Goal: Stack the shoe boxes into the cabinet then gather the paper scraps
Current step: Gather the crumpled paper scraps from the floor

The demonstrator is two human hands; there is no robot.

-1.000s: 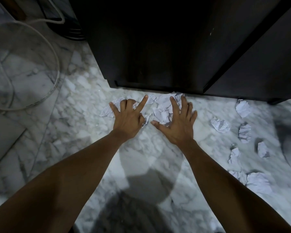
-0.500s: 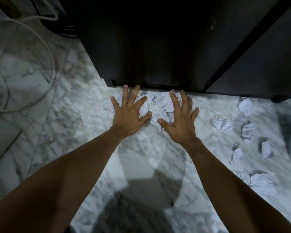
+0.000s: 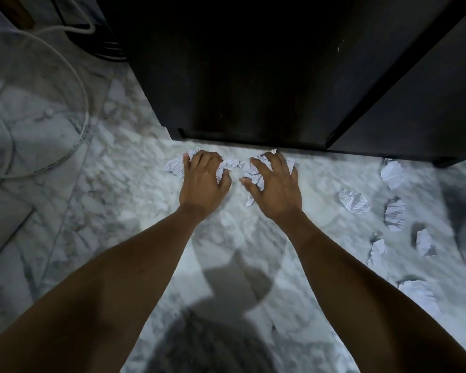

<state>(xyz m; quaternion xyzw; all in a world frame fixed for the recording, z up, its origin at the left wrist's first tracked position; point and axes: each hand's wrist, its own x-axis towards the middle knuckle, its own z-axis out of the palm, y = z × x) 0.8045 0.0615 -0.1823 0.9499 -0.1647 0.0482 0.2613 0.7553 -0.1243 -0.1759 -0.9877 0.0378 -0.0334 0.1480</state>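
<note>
Paper scraps (image 3: pixel 228 165): white, lined, crumpled; main cluster lying just before cabinet (image 3: pixel 253 76) base, bunched under curled fingers of left hand (image 3: pixel 203 181) and right hand (image 3: pixel 273 188). Loose scraps (image 3: pixel 353 200): several, lying singly, apart, near cabinet's right corner. Cabinet: dark, upright.

Our bare forearms reach from the lower corners toward mid-frame. Our left hand (image 3: pixel 203 181) and right hand (image 3: pixel 275 189) lie palm-down, side by side, fingers curled, each clutching paper scraps (image 3: pixel 228 165).
</note>
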